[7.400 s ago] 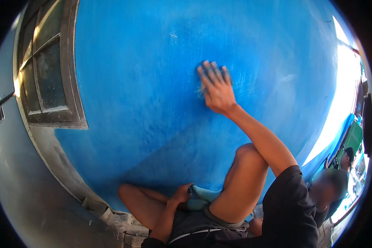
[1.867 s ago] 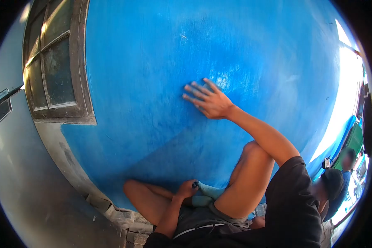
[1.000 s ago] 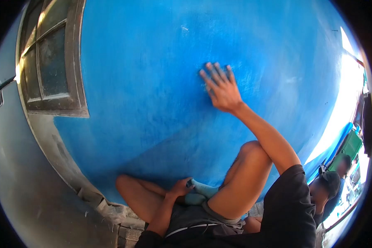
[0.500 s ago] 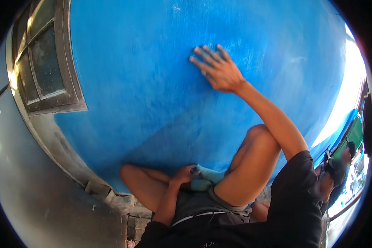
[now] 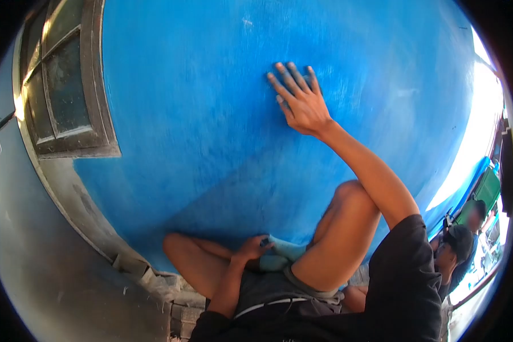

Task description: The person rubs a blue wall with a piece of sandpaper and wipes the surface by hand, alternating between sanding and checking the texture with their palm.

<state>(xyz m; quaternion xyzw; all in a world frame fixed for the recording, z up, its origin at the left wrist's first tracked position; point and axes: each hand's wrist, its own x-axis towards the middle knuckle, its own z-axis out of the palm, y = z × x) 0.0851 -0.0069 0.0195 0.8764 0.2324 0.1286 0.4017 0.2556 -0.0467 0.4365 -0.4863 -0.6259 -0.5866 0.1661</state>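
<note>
My right hand (image 5: 306, 108) lies against a blue painted wall (image 5: 182, 91), its fingers spread and pointing up. Bluish-grey stains show on those fingers. Low down, my left hand (image 5: 252, 248) rests over my folded leg, close to a foot in a light blue sock (image 5: 288, 248). The left fingers are curled, with a dark bluish patch at their tips; whether that is a stain or a small object I cannot make out.
A wooden-framed window (image 5: 68, 85) sits in the wall at the left. Below it runs a smooth grey surface (image 5: 57, 245). Broken masonry (image 5: 168, 285) lines the wall's foot. At the far right, other people (image 5: 459, 245) are near a green object (image 5: 487, 191).
My right hand has shifted slightly down and right on the wall, and its fingers look more upright. The left hand stays by the foot. The view has tilted a little.
</note>
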